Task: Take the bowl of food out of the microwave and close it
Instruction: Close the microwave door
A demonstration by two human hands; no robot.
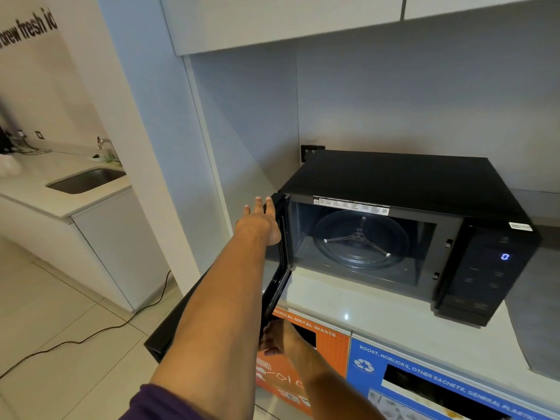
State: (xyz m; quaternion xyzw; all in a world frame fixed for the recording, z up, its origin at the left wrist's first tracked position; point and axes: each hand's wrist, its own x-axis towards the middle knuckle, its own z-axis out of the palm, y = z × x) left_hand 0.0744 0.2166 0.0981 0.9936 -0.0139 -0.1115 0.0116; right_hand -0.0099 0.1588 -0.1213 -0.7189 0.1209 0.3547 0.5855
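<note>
White countertop (348,301) in a recessed alcove under pale wall cabinets carries the black countertop microwave (403,189), standing at 3 o'clock of frame centre. Its black door (274,268) is swung open to the left, hinge side at 9 o'clock of the cavity. Cavity contents: one clear glass turntable plate (360,241) on its roller ring — no bowl of food is visible anywhere in view. Blue display digit (504,256) is lit on the control panel at the 3 o'clock end.

Left hand (260,224), on a bare forearm with purple sleeve (160,404), lies spread wide and flat against the outer face of the door near its top edge, fingers extended, holding nothing. Right hand (277,338) sits at 6 o'clock of the door, at its lower edge; motion blur — I cannot tell whether it grips anything.

Orange waste-bin front (327,350) and blue recycling-bin front (424,368) sit below the counter. Steel sink (88,180) lies at 9 o'clock, well apart.
</note>
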